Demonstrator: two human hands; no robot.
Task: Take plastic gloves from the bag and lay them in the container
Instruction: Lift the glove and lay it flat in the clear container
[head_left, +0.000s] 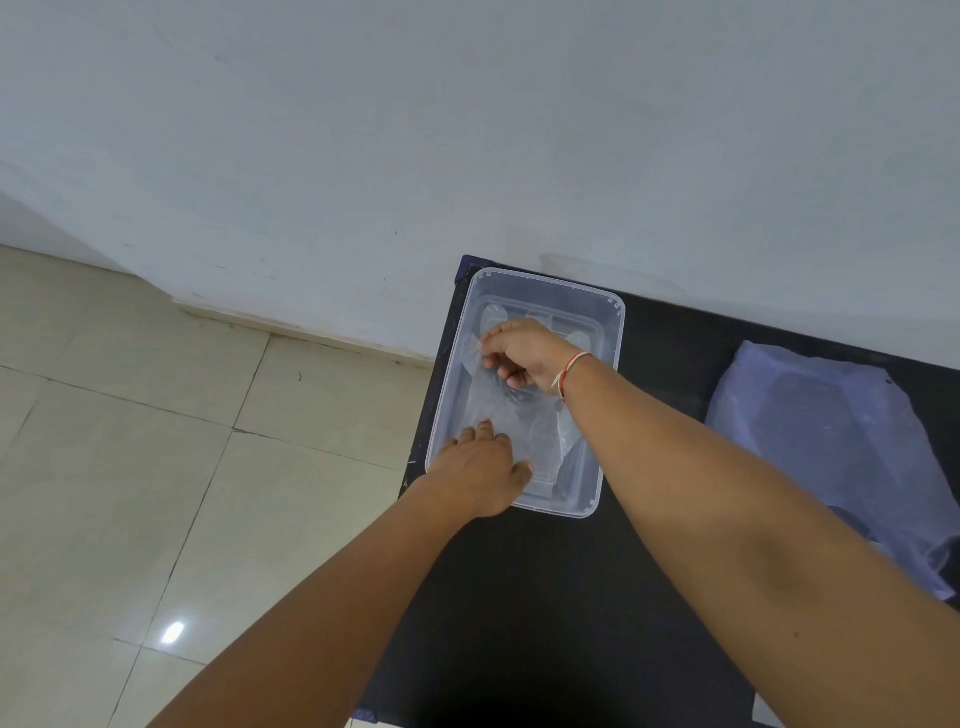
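2 bare hands work thin plastic gloves inside a clear container on a black table.

Nearest the camera, 2 forearms reach up from 6 o'clock across the dark tabletop. The left hand lies palm down over the container's near left rim, fingers spread flat and pressing on the crumpled transparent gloves, gripping nothing. Beyond it, toward 12 o'clock, the right hand, a red and white thread bracelet at its wrist, pinches a fold of glove film between thumb and fingertips above the container's middle. At 3 o'clock, well apart from the container, a pale translucent bag lies on the table. Tiled floor fills 9 o'clock; a white wall stands farthest back.
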